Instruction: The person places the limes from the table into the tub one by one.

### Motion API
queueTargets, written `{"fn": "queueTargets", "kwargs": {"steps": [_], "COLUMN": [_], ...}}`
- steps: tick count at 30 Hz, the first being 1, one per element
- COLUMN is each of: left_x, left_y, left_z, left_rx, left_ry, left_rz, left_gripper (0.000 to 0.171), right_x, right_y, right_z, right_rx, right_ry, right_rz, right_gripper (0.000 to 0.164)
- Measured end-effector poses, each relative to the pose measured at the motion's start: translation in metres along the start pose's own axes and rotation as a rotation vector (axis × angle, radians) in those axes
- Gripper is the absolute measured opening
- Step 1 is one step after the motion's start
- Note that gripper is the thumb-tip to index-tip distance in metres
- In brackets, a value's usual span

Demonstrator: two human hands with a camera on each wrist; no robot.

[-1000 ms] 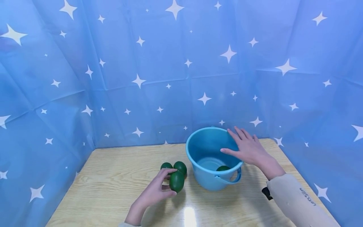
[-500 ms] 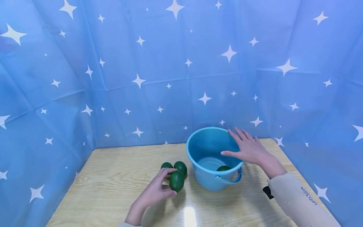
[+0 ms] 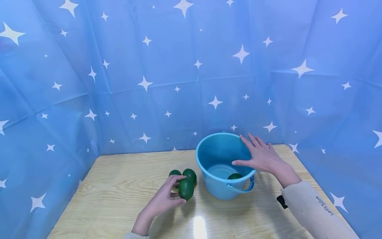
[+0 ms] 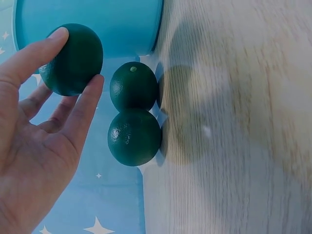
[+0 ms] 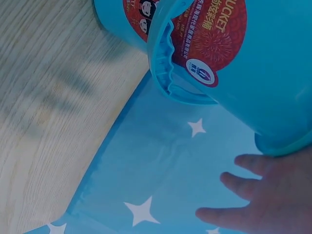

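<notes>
My left hand pinches a dark green lime between thumb and fingertips. In the left wrist view this lime is apart from the tabletop. Two more limes lie side by side on the table behind it, a near one and another. To their right stands a light blue bucket, upright, with one lime visible at its bottom. My right hand rests at the bucket's right rim, fingers straight and spread outside, thumb reaching over the opening. The right wrist view shows those fingers beside the rim.
The wood-grain table carries everything. A blue curtain with white stars encloses its back and sides. The bucket's handle hangs down at the front right. A red label is stuck on the bucket's outer wall.
Both hands, the limes and the bucket keep their places. The head view has tilted very slightly.
</notes>
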State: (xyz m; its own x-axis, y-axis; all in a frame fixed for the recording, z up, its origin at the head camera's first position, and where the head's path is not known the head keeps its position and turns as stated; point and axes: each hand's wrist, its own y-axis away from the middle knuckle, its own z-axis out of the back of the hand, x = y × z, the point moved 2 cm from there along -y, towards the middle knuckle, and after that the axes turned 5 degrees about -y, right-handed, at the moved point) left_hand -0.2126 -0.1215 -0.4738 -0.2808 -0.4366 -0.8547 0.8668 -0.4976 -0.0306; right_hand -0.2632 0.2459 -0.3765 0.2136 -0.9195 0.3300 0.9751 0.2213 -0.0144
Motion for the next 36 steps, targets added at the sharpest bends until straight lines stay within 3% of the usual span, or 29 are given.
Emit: {"fn": "queueTargets", "kwargs": {"steps": [21,36], "left_x": [-0.010,-0.013], "left_y": [-0.001,-0.004], "left_z": [0.004,0.006], "left_rx": [-0.061,-0.077], "left_ry": [-0.010,0.054], "left_rz": [-0.028,-0.047], "left_gripper": [0.075,0.076], "right_x": [0.001,0.000], "right_y": [0.000,-0.001], "right_z": [0.000,-0.002], "right_rx": [0.006,0.003], "right_ry": [-0.012,-0.022], "right_rz": [-0.009,-0.011], "right_gripper": [0.114,0.115]}}
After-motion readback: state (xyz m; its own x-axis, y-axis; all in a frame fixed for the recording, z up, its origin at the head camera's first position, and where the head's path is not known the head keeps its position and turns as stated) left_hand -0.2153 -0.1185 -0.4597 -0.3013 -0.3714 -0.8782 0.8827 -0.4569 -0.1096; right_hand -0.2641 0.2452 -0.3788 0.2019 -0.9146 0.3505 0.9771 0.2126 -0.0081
